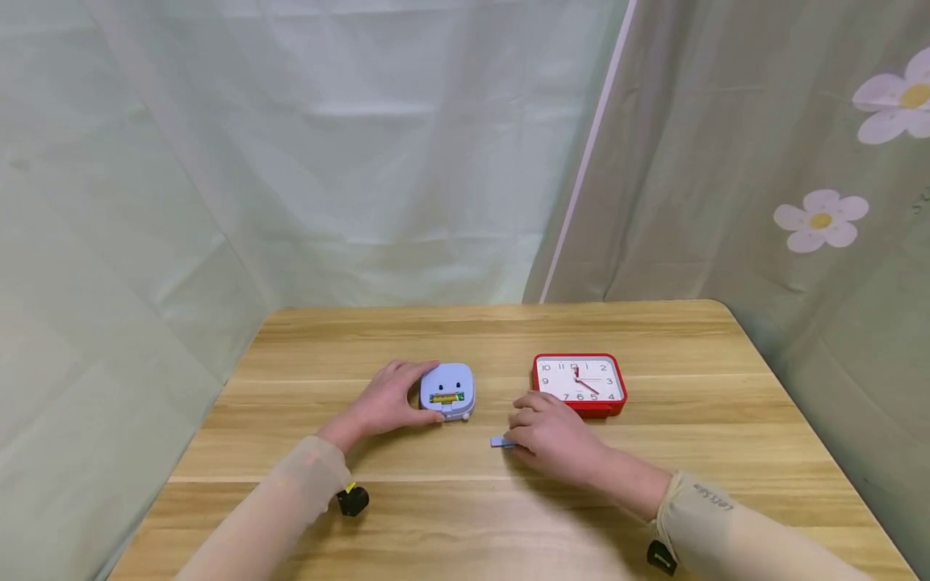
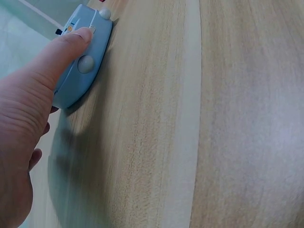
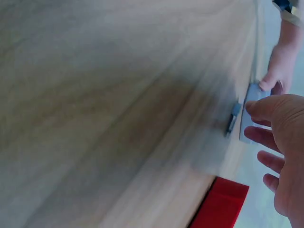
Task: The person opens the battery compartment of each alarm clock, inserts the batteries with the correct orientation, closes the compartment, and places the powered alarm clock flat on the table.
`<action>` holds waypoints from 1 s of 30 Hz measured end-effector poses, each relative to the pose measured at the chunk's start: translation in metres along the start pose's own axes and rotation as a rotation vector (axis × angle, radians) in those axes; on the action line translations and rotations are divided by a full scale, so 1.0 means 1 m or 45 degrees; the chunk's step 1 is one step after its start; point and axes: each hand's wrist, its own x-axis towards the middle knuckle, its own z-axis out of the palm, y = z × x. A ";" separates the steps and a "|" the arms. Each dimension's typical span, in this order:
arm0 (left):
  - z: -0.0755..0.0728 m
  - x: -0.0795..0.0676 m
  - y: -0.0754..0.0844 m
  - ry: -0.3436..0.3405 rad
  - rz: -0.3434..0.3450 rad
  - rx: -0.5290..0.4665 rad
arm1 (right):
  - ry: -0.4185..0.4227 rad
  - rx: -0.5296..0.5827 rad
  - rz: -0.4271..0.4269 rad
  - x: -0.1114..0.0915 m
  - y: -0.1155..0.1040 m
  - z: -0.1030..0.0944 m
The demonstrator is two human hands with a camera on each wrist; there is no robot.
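Observation:
My left hand (image 1: 392, 397) holds a small light blue alarm clock (image 1: 446, 379) by its edges, thumb at the near side and fingers at the far side. The clock lies back up on the table, its battery compartment uncovered with a yellow-green battery (image 1: 446, 398) inside. In the left wrist view the thumb (image 2: 71, 45) presses the side of the clock between two round feet. My right hand (image 1: 555, 436) hovers over a small blue battery cover (image 3: 233, 116) on the table, fingers loosely bent and apart from it. The hand partly hides the cover in the head view.
A red rectangular clock (image 1: 580, 379) with a white dial lies face up just beyond my right hand. The wooden table (image 1: 327, 339) has curtains (image 1: 407, 161) behind it and at its sides.

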 end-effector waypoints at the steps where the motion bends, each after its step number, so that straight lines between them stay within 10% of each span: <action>1: 0.000 0.000 0.000 -0.004 0.000 0.002 | 0.013 -0.015 -0.003 0.000 -0.001 0.002; 30: -0.003 -0.002 0.002 -0.036 -0.010 -0.012 | 0.095 -0.022 0.137 -0.003 -0.009 0.018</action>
